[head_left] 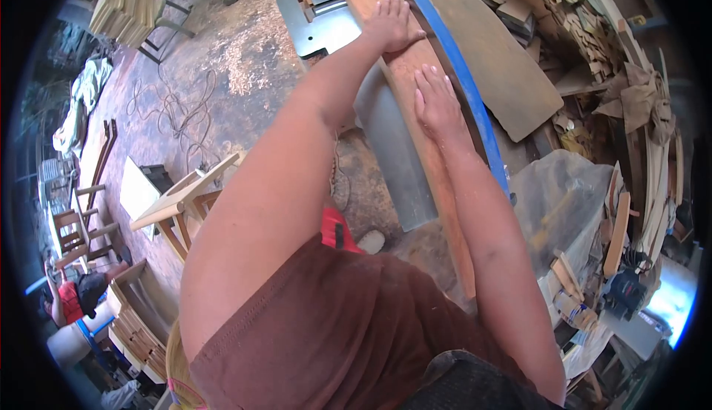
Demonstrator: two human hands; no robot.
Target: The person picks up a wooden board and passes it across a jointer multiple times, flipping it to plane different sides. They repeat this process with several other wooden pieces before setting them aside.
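A long reddish-brown wooden plank [404, 76] lies lengthwise on a woodworking machine with a grey metal bed [393, 150]. A blue-edged fence [475, 98] runs along the plank's right side. My left hand [389, 25] rests on the plank farther ahead, palm down, fingers stretched out and thumb toward the fence. Closer to me, my right hand [441, 106] lies flat on the plank's right part with its fingers extended. Neither hand is wrapped around anything. Left of the plank's far part is a shiny metal table section [319, 31]. The plank's near end hangs beside my right forearm.
Wood shavings [252, 57] and a tangled cable [182, 117] cover parts of the floor at left. A wooden furniture frame [178, 202] stands near my left arm. Beyond the fence lie a brown board [489, 61] and piled scrap wood [586, 46].
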